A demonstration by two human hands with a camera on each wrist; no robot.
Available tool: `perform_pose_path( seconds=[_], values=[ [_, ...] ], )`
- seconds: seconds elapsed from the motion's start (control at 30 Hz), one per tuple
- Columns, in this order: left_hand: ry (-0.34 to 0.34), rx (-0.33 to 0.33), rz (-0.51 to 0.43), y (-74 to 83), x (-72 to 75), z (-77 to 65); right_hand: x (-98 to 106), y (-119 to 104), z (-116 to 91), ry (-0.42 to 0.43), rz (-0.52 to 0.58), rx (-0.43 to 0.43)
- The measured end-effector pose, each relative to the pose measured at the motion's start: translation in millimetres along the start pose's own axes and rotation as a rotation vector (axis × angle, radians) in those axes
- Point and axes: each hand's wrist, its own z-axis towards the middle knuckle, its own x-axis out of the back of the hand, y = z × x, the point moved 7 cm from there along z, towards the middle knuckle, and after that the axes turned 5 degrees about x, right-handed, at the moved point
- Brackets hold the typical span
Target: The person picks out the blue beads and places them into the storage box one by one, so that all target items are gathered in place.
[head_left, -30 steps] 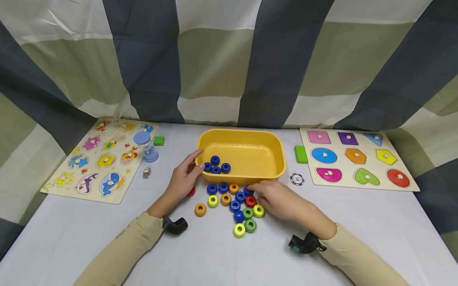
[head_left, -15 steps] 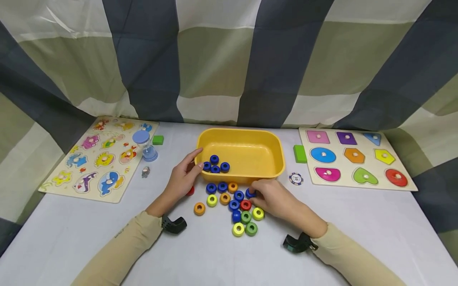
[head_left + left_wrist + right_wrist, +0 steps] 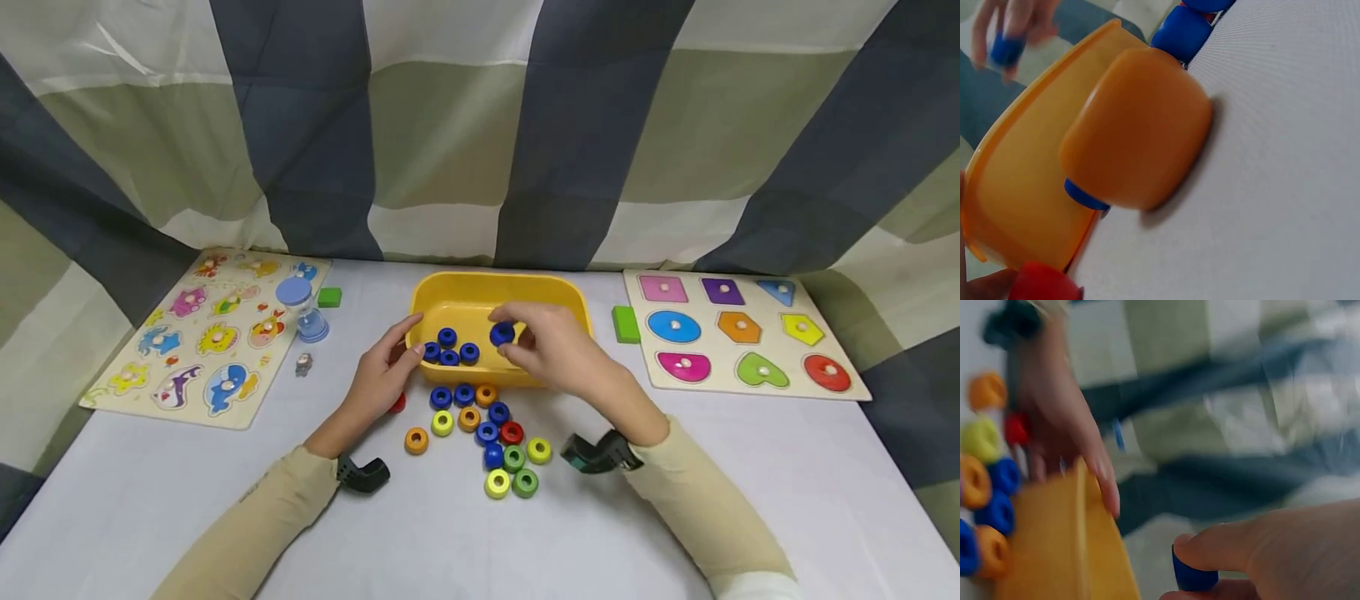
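Note:
My right hand (image 3: 562, 350) pinches a blue bead (image 3: 502, 334) between thumb and fingers, over the yellow plastic tray (image 3: 450, 307). The right wrist view shows this blue bead (image 3: 1192, 572) close up under the thumb. At the tray's left front corner, my left hand (image 3: 375, 383) grips the rim with its thumb and fingers. Several blue beads (image 3: 447, 337) lie inside the tray near that hand. In front of the tray are loose beads in blue, orange, yellow, green and red, among them a green bead (image 3: 526, 483). A red bead (image 3: 397, 403) is partly hidden by the left hand.
An animal peg puzzle (image 3: 202, 333) lies at the left, with a blue-capped sand timer (image 3: 302, 310), a small figurine (image 3: 303, 364) and a green block (image 3: 329, 297) beside it. At the right are a shapes puzzle (image 3: 720, 379) and another green block (image 3: 626, 324). A checked curtain (image 3: 442, 133) hangs behind.
My right hand has picked up a blue bead from the table in front of the tray and carried it up and over the tray. The left hand has stayed at the rim.

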Motion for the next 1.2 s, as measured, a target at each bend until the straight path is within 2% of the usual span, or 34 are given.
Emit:
perform_pose_path(
  seconds=[0.1, 0.2, 0.37, 0.67, 0.8, 1.1, 1.2],
  values=[
    [-0.001, 0.006, 0.0, 0.1, 0.6, -1.2, -10, 25, 27, -0.024, 0.028, -0.104],
    [-0.011, -0.006, -0.003, 2.6, -1.3, -0.6, -27, 48, 43, -0.073, 0.054, -0.184],
    [-0.012, -0.011, -0.007, 6.2, -3.3, 1.7, -50, 68, 50, -0.15, 0.052, -0.206],
    [-0.011, -0.005, -0.003, 4.5, -2.3, 2.9, -64, 73, 51, -0.237, 0.111, -0.226],
    [0.001, -0.007, 0.005, 1.6, -1.3, 2.9, -68, 73, 51, -0.248, 0.133, -0.232],
    [0.004, -0.018, -0.006, 1.0, -0.7, 0.4, -69, 71, 49, -0.254, 0.138, -0.255],
    [-0.001, -0.011, -0.006, 0.4, -1.0, -0.2, -60, 65, 42, -0.206, 0.116, -0.242]
  ],
)
